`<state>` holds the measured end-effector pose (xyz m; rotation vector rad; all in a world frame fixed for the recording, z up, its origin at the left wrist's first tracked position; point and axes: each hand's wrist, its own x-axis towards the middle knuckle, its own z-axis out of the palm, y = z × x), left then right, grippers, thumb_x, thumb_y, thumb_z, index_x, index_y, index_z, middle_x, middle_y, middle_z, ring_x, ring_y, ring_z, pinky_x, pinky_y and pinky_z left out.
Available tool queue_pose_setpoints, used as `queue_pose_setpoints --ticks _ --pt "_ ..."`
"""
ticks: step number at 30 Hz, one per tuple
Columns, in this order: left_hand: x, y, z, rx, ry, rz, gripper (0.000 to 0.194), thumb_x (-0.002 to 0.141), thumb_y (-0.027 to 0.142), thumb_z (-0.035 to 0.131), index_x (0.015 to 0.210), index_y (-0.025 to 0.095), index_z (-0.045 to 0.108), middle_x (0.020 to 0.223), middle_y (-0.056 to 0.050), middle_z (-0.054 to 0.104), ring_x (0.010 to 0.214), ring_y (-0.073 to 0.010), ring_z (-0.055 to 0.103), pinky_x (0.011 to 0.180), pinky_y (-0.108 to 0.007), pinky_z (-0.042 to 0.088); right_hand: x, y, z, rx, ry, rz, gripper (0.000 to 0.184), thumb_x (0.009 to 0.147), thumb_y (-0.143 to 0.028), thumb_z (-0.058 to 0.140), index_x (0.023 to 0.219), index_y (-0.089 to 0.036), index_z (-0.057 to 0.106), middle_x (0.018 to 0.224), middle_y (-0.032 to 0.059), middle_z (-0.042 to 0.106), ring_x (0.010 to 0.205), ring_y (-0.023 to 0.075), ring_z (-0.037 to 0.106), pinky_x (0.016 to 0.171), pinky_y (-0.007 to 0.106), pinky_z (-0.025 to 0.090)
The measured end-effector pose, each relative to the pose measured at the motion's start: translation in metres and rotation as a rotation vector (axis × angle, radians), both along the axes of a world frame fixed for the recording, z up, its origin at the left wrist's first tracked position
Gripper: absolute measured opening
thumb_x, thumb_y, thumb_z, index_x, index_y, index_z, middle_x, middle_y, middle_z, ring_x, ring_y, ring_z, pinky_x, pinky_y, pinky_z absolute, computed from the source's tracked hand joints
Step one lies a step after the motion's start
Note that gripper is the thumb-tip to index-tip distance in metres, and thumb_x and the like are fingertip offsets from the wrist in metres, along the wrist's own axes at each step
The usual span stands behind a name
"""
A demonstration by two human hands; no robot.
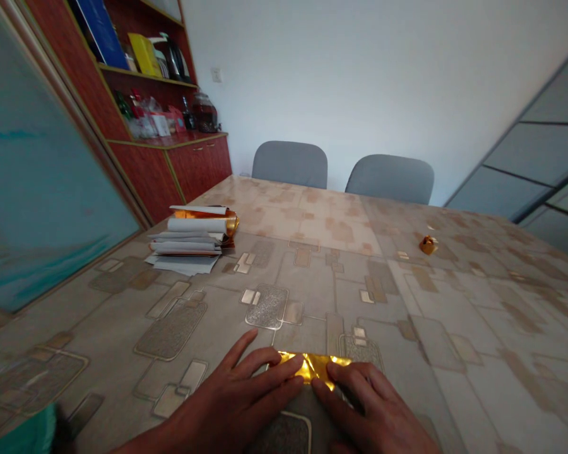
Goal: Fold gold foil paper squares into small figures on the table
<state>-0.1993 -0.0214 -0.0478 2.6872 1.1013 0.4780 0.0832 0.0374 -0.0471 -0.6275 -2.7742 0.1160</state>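
Note:
A folded strip of shiny gold foil paper (316, 364) lies flat on the table (307, 290) near its front edge. Across its left end my left hand (246, 391) rests with outstretched, spread fingers, the fingertips pressing on the foil. My right hand (372, 397) has its thumb and forefinger on the right end of the strip, gripping it; its other fingers are curled and partly hidden. What lies beneath the palms cannot be seen.
A stack of folded grey-white and gold papers (189, 243) sits at the table's left. Toward the right lies a small folded gold piece (427, 244). Two grey chairs (291, 164) stand beyond the far edge. A red-brown cabinet (194, 167) is at the back left.

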Motion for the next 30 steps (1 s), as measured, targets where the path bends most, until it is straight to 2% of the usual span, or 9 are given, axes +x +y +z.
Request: queue_pose_setpoints --ticks 3,8,12,17,21,23,25,27,30 --pt "-0.009 -0.005 -0.007 0.030 0.005 0.013 0.079 0.093 0.050 0.062 0.158 0.026 0.024 0.153 -0.009 0.052 0.137 -0.0306 0.049 0.123 -0.060 0.014 0.001 -0.002 -0.001 -0.036 -0.020 -0.009 0.051 0.091 -0.035 0.069 0.140 -0.023 0.057 0.125 0.0100 0.070 0.106 0.0260 0.065 0.090 0.036 0.060" --pt "-0.013 -0.012 -0.009 0.122 0.007 0.051 0.071 0.098 0.049 0.054 0.158 0.024 0.025 0.151 -0.008 0.054 0.141 -0.0274 0.046 0.124 -0.052 0.016 0.000 -0.001 0.003 -0.100 -0.053 -0.014 0.060 0.086 -0.025 0.074 0.142 -0.023 0.055 0.128 0.0106 0.068 0.108 0.0276 0.063 0.090 0.038 0.059" --pt "-0.011 -0.011 -0.011 0.199 -0.005 0.046 0.070 0.100 0.053 0.049 0.157 0.022 0.024 0.149 -0.010 0.056 0.139 -0.0272 0.048 0.123 -0.050 0.023 -0.002 0.000 0.011 -0.199 -0.064 -0.028 0.070 0.082 -0.018 0.075 0.146 -0.026 0.050 0.130 0.0083 0.067 0.106 0.0254 0.064 0.090 0.036 0.059" --pt "-0.014 -0.012 -0.017 0.221 -0.019 0.026 0.068 0.100 0.052 0.048 0.156 0.018 0.028 0.149 -0.014 0.055 0.140 -0.0294 0.047 0.121 -0.052 0.027 0.001 0.000 0.010 -0.201 -0.026 -0.011 0.060 0.084 -0.026 0.075 0.141 -0.020 0.056 0.126 0.0097 0.069 0.107 0.0260 0.063 0.093 0.037 0.057" --pt "-0.016 -0.012 -0.012 0.201 0.010 0.033 0.068 0.098 0.054 0.052 0.154 0.020 0.032 0.149 -0.013 0.055 0.139 -0.0303 0.046 0.119 -0.053 0.030 0.000 0.002 0.020 -0.289 -0.005 -0.031 0.056 0.086 -0.022 0.073 0.139 -0.023 0.058 0.122 0.0081 0.069 0.106 0.0251 0.063 0.091 0.035 0.056" --pt "-0.012 -0.007 -0.004 0.163 0.000 0.036 0.061 0.099 0.054 0.051 0.148 0.020 0.041 0.145 -0.013 0.058 0.134 -0.0307 0.050 0.115 -0.051 0.036 -0.005 0.005 0.030 -0.386 0.021 -0.045 0.041 0.088 -0.019 0.070 0.128 -0.025 0.065 0.113 0.0060 0.070 0.101 0.0230 0.063 0.087 0.033 0.056" --pt "-0.004 0.002 0.004 0.056 -0.009 0.076 0.041 0.100 0.049 0.054 0.130 0.022 0.057 0.134 -0.009 0.065 0.118 -0.0273 0.060 0.105 -0.045 0.046 -0.013 0.009 0.036 -0.473 0.070 -0.070 0.020 0.094 -0.015 0.061 0.110 -0.024 0.071 0.101 0.0038 0.068 0.094 0.0195 0.064 0.082 0.029 0.055" --pt "0.005 0.012 0.010 0.075 -0.069 0.080 0.021 0.104 0.033 0.049 0.114 0.021 0.063 0.119 -0.006 0.071 0.098 -0.0214 0.064 0.089 -0.034 0.053 -0.022 0.011 0.035 -0.508 0.116 -0.129 0.020 0.097 -0.011 0.056 0.098 -0.023 0.072 0.092 0.0026 0.066 0.084 0.0169 0.064 0.073 0.025 0.054" --pt "0.016 0.027 0.013 0.174 -0.096 0.007 0.024 0.104 0.014 0.040 0.101 0.019 0.063 0.118 -0.005 0.071 0.084 -0.0171 0.062 0.072 -0.028 0.051 -0.033 0.013 0.021 -0.433 0.112 -0.238 0.019 0.095 -0.007 0.060 0.091 -0.022 0.071 0.085 0.0012 0.065 0.076 0.0165 0.063 0.065 0.024 0.051"
